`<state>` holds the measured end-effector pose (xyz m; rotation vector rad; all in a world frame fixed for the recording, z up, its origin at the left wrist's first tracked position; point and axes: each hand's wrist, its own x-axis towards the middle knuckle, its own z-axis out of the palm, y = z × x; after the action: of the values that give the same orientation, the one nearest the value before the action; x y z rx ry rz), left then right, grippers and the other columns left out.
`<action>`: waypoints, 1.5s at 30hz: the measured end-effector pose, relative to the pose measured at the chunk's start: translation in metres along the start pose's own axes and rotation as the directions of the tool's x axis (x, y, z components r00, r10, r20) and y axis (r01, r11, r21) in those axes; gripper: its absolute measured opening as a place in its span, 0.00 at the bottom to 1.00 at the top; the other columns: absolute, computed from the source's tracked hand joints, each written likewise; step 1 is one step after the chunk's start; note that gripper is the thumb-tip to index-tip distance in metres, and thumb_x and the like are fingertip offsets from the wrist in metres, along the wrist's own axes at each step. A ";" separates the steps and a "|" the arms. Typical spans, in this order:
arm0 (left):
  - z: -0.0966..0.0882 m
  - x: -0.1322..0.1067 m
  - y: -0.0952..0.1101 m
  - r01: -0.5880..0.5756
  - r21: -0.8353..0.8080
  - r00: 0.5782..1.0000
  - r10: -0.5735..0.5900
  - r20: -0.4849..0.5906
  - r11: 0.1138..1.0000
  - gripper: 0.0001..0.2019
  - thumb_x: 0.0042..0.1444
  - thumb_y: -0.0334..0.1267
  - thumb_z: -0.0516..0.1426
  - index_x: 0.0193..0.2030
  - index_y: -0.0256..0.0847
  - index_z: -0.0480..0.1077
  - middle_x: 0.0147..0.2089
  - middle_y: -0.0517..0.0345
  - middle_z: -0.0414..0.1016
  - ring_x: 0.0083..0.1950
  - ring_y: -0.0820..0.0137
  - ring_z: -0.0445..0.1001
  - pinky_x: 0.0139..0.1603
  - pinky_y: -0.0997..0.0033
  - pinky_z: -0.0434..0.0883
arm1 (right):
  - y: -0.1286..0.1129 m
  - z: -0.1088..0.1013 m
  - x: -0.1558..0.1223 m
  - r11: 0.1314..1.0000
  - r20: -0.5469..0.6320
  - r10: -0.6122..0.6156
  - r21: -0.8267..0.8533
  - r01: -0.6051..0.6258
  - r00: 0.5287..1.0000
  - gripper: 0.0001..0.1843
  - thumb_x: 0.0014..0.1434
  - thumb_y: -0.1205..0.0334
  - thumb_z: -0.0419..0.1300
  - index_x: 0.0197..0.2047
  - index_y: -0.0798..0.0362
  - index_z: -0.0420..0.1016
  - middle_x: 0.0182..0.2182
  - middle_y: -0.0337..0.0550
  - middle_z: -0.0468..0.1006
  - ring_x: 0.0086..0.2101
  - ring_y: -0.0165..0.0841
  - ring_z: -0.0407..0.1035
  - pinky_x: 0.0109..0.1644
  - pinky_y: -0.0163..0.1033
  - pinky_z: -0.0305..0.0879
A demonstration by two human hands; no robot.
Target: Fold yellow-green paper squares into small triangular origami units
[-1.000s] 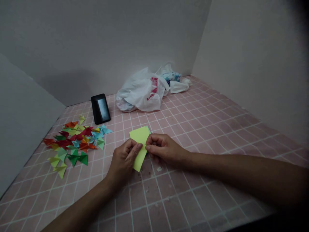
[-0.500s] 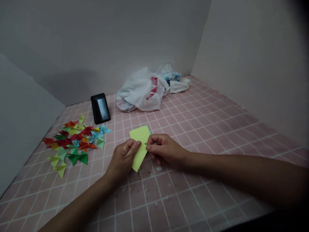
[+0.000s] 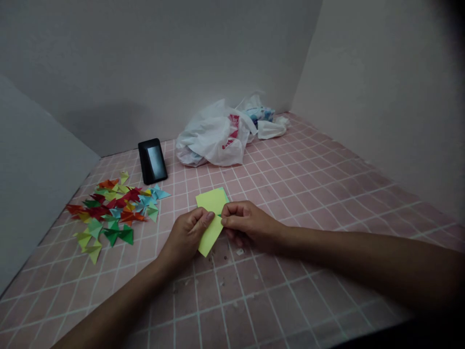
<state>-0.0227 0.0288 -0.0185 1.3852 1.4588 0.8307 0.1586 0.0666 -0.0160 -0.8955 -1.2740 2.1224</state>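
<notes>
Between my hands is a yellow paper piece point(image 3: 210, 237), tilted, its lower corner pointing toward me. My left hand point(image 3: 188, 234) pinches its left side, thumb on top. With thumb and forefinger my right hand point(image 3: 250, 224) grips the upper right edge of the same piece; its other fingers curl underneath. Just beyond lie square paper sheets point(image 3: 211, 198), yellow on top with a green edge showing at the right; my hands partly cover them. To the left is a spread of folded paper shapes point(image 3: 118, 234) in red, orange, yellow, green and light blue.
A black device with a lit screen point(image 3: 153, 161) leans near the back wall. White plastic bags point(image 3: 214, 135) lie crumpled beside it, with more bags point(image 3: 272, 127) to their right. Small scraps point(image 3: 240, 251) dot the pink tiled surface point(image 3: 327, 179). Grey walls stand behind and at both sides.
The view has shifted very slightly. Both hands keep their grip on the yellow paper piece, with hardly any visible movement.
</notes>
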 end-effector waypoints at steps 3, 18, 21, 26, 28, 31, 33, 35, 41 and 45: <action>-0.001 -0.001 0.001 -0.009 0.019 1.000 0.009 0.023 1.000 0.20 0.61 0.55 0.55 0.28 0.40 0.66 0.25 0.63 0.63 0.24 0.74 0.57 0.22 0.75 0.55 | 0.000 0.000 0.000 1.000 0.010 0.012 -0.022 -0.012 1.000 0.11 0.56 0.64 0.62 0.25 0.54 0.64 0.15 0.31 0.69 0.13 0.20 0.60 0.15 0.26 0.52; -0.004 -0.003 0.009 0.105 -0.178 0.992 -0.090 0.089 0.978 0.19 0.57 0.56 0.60 0.32 0.40 0.69 0.19 0.68 0.63 0.15 0.78 0.56 0.16 0.78 0.52 | 0.002 -0.003 0.000 0.998 -0.036 -0.041 -0.041 0.040 0.999 0.14 0.60 0.63 0.59 0.25 0.53 0.63 0.15 0.31 0.68 0.13 0.20 0.58 0.15 0.26 0.51; -0.006 -0.001 0.009 0.138 -0.237 0.988 -0.116 0.104 0.962 0.18 0.53 0.52 0.63 0.29 0.39 0.68 0.18 0.69 0.63 0.14 0.81 0.54 0.15 0.80 0.49 | 0.002 -0.004 0.001 0.999 -0.045 -0.043 -0.024 0.042 0.998 0.15 0.62 0.59 0.60 0.26 0.54 0.64 0.17 0.32 0.69 0.14 0.20 0.58 0.15 0.26 0.51; -0.006 0.000 0.008 0.182 -0.279 0.975 -0.135 0.179 0.943 0.19 0.53 0.52 0.64 0.26 0.40 0.66 0.18 0.68 0.62 0.14 0.82 0.53 0.13 0.80 0.48 | 0.002 -0.006 0.003 1.000 0.005 -0.006 -0.015 0.006 1.000 0.13 0.62 0.58 0.62 0.29 0.54 0.65 0.17 0.31 0.69 0.13 0.20 0.59 0.15 0.26 0.53; -0.006 -0.001 0.007 0.201 -0.273 0.967 -0.147 0.206 0.941 0.20 0.53 0.53 0.64 0.25 0.40 0.64 0.17 0.68 0.62 0.14 0.82 0.52 0.13 0.80 0.48 | 0.001 -0.005 0.003 1.000 -0.001 0.014 -0.011 -0.014 1.000 0.13 0.61 0.62 0.62 0.27 0.53 0.64 0.16 0.30 0.68 0.13 0.20 0.59 0.15 0.26 0.52; -0.006 -0.002 0.008 0.217 -0.255 0.964 -0.165 0.209 0.942 0.20 0.55 0.53 0.62 0.25 0.40 0.65 0.16 0.69 0.60 0.14 0.82 0.51 0.12 0.80 0.46 | 0.000 -0.005 0.002 0.998 -0.019 0.052 -0.037 -0.053 0.998 0.14 0.61 0.63 0.59 0.24 0.53 0.63 0.14 0.30 0.67 0.12 0.20 0.57 0.14 0.27 0.50; -0.006 -0.002 0.008 0.230 -0.241 0.961 -0.181 0.210 0.943 0.20 0.56 0.54 0.61 0.26 0.40 0.66 0.16 0.69 0.60 0.13 0.81 0.51 0.12 0.80 0.46 | 0.000 -0.005 0.002 0.996 -0.010 0.068 -0.055 -0.069 0.998 0.15 0.61 0.61 0.59 0.24 0.53 0.64 0.13 0.31 0.67 0.11 0.21 0.57 0.13 0.27 0.50; -0.007 -0.002 0.007 0.244 -0.235 0.955 -0.191 0.227 0.941 0.19 0.56 0.54 0.61 0.26 0.40 0.67 0.16 0.69 0.60 0.14 0.81 0.51 0.12 0.80 0.47 | 0.000 -0.005 0.002 0.996 0.014 0.068 -0.054 -0.067 0.998 0.15 0.61 0.58 0.60 0.25 0.53 0.64 0.13 0.31 0.67 0.12 0.21 0.58 0.13 0.27 0.50; -0.008 -0.001 0.003 0.196 -0.238 0.965 -0.144 0.218 0.951 0.19 0.59 0.54 0.59 0.29 0.39 0.70 0.18 0.67 0.62 0.15 0.80 0.55 0.14 0.79 0.51 | 0.002 -0.008 0.005 0.999 0.003 0.041 -0.027 -0.041 0.999 0.14 0.59 0.58 0.61 0.25 0.53 0.64 0.13 0.30 0.65 0.12 0.21 0.57 0.13 0.27 0.49; -0.011 -0.001 0.003 0.064 -0.339 0.993 -0.027 0.112 0.939 0.17 0.63 0.53 0.56 0.47 0.42 0.72 0.26 0.63 0.69 0.21 0.76 0.66 0.21 0.77 0.61 | 0.004 -0.010 0.007 0.999 -0.055 -0.008 0.044 0.010 0.998 0.12 0.62 0.57 0.60 0.30 0.53 0.66 0.15 0.31 0.67 0.12 0.21 0.57 0.14 0.27 0.45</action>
<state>-0.0317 0.0299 -0.0119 1.1109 1.1933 0.9181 0.1614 0.0755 -0.0253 -0.9211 -1.1976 2.0958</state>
